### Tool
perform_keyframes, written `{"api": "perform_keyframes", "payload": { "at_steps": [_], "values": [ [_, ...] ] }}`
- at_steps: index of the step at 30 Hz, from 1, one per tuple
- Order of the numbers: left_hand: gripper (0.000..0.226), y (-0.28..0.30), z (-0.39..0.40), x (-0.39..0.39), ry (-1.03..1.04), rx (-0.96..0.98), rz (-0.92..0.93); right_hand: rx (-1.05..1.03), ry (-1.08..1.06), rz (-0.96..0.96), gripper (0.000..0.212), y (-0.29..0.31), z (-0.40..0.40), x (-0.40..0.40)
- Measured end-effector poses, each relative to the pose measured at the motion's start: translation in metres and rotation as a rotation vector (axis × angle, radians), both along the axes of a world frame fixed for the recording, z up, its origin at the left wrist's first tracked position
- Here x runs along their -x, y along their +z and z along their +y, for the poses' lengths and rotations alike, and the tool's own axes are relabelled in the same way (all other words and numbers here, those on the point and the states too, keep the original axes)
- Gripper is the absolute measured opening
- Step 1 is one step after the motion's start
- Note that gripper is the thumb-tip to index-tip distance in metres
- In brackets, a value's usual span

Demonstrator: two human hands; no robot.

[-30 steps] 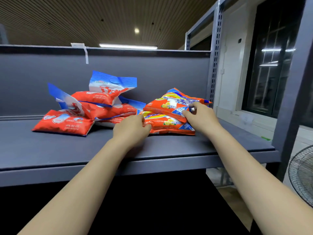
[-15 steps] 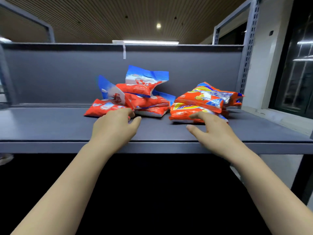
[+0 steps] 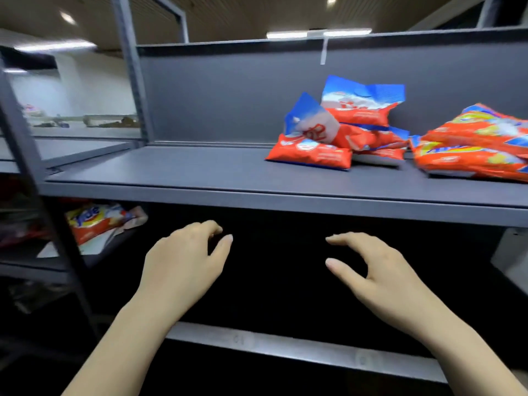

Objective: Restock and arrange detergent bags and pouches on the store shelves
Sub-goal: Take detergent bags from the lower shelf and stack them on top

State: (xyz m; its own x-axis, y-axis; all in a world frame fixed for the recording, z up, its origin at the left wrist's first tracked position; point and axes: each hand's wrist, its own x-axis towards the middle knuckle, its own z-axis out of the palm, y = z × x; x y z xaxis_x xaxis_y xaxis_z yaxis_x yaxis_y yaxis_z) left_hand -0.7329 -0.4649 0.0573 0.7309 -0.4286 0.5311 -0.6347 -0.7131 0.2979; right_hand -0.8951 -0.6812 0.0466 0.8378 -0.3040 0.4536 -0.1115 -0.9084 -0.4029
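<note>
Both hands have come off the bags and dropped below the shelf edge since a second ago, and the view has swung left, so the two piles now sit at the right of the picture.

Head view: the left hand [image 3: 183, 261] and right hand [image 3: 380, 270] hang in front of the dark space under the shelf [image 3: 200, 178], fingers loosely curled and relaxed, holding nothing. On the shelf, well to the right, a loose heap of red and blue bags [image 3: 340, 130] lies against the back panel, one flat in front and the others tipped over it at odd angles. Just beside it on the right is a stack of orange bags [image 3: 474, 147], lying flat, cut off by the picture's edge. The rest of the shelf to the left carries nothing that shows. Lower left, on the neighbouring rack [image 3: 25, 270], an orange and yellow bag [image 3: 94, 221] lies on something white; what else is there is too blurred to tell.

The step in hand looks like fetching more stock, probably that lower-left bag. Done well, it means gripping it by the body rather than the crimped end, then laying it flat on the free stretch of shelf, label forward, in line with its own kind
</note>
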Motion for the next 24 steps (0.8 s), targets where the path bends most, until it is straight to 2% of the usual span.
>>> {"api": "perform_keyframes", "payload": {
  "at_steps": [6,15,24],
  "values": [
    [0.034,-0.037,0.089,-0.034,0.087,-0.123,0.108,0.006,0.12,0.195,0.042,-0.03,0.07,-0.046],
    [0.03,-0.069,0.183,-0.077,0.256,-0.126,0.27,0.013,0.29,0.303,0.043,-0.055,0.144,-0.13],
    [0.032,-0.091,0.261,-0.142,0.42,-0.128,0.327,0.004,0.452,0.365,0.044,-0.078,0.22,-0.237]
  ]
}}
